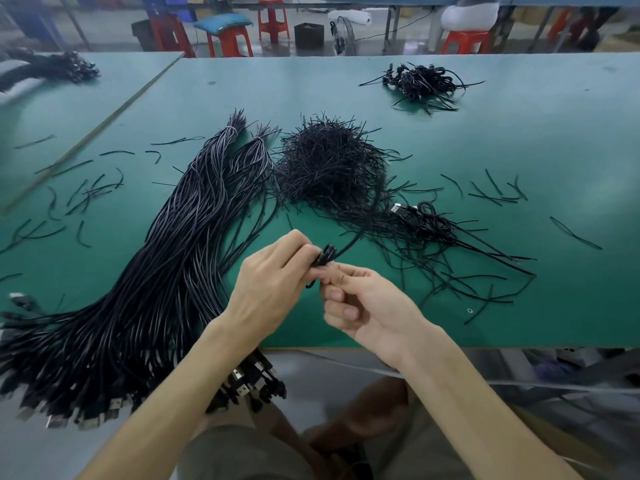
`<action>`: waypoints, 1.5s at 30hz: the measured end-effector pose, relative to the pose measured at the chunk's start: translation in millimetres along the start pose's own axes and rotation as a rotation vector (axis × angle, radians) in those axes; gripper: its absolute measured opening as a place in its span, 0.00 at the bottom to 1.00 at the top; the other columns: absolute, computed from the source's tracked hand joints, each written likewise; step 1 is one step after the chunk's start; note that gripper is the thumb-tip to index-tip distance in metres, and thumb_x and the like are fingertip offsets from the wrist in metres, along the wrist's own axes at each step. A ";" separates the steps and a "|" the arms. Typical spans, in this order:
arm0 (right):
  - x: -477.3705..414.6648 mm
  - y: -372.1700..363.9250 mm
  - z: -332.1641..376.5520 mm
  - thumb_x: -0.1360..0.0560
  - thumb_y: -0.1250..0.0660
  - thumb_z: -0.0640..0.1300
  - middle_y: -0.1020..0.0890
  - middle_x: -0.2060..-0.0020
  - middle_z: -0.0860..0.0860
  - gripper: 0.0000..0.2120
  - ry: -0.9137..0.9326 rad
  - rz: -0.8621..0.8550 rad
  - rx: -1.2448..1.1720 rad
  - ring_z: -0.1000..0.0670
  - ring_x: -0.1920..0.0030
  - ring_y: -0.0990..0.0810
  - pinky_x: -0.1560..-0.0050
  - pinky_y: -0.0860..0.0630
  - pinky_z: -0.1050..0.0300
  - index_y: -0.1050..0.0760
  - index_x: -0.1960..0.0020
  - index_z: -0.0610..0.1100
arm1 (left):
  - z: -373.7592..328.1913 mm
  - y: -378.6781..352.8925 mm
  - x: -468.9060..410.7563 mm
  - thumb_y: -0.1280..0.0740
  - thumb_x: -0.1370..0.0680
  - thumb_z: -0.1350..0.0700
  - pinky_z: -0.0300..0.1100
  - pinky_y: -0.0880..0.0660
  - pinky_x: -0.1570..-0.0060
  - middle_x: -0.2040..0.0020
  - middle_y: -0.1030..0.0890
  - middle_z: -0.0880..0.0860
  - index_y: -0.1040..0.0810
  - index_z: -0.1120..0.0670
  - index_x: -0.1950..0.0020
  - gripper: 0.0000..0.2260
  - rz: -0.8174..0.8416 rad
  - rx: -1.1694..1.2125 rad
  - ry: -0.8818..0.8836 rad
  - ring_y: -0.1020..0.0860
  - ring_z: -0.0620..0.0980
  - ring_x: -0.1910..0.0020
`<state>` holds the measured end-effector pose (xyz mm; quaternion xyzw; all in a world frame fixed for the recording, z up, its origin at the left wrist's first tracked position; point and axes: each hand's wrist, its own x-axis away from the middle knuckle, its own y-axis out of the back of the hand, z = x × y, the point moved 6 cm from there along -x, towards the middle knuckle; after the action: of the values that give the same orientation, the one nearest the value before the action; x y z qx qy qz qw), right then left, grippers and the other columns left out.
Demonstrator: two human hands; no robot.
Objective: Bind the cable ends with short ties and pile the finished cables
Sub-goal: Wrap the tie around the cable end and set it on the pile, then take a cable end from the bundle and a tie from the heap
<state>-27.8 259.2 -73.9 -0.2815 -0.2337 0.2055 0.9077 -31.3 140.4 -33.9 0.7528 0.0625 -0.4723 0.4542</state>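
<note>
Green-topped workbench (519, 140), factory floor: at 6 o'clock, the left hand (273, 285) and right hand (367, 306) both pinch the folded end of a black cable (325, 256), whose free length arcs away toward 1 o'clock. At 9 o'clock an unbound cable bundle (156, 271) lies lengthwise, 7 o'clock to 12. Beyond sit a heap of short ties (329, 161) and, at 1 o'clock, finished cables (419, 83).

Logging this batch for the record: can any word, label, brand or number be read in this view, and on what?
No text can be read in this view.
USB plugs at the table's near edge: too blurred to show any marking.
Coiled cable, cable bundle, heap of ties: plain black, no labels.
Black box on the floor beyond: nothing legible.
</note>
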 end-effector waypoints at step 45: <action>-12.4 120.8 118.6 0.21 0.31 0.46 0.28 0.40 0.43 0.16 0.630 -1.032 1.658 0.41 0.37 0.35 0.38 0.39 0.46 0.25 0.35 0.43 | 116.7 -1.1 13.1 0.38 0.14 0.57 0.47 0.33 0.64 0.53 0.24 0.56 0.26 0.59 0.49 0.06 0.562 -0.526 0.679 0.26 0.55 0.61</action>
<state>-131.0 393.6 -64.2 0.5278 0.1381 -0.1961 0.8148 -101.0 49.9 -61.2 0.7118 0.1184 -0.0291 0.6917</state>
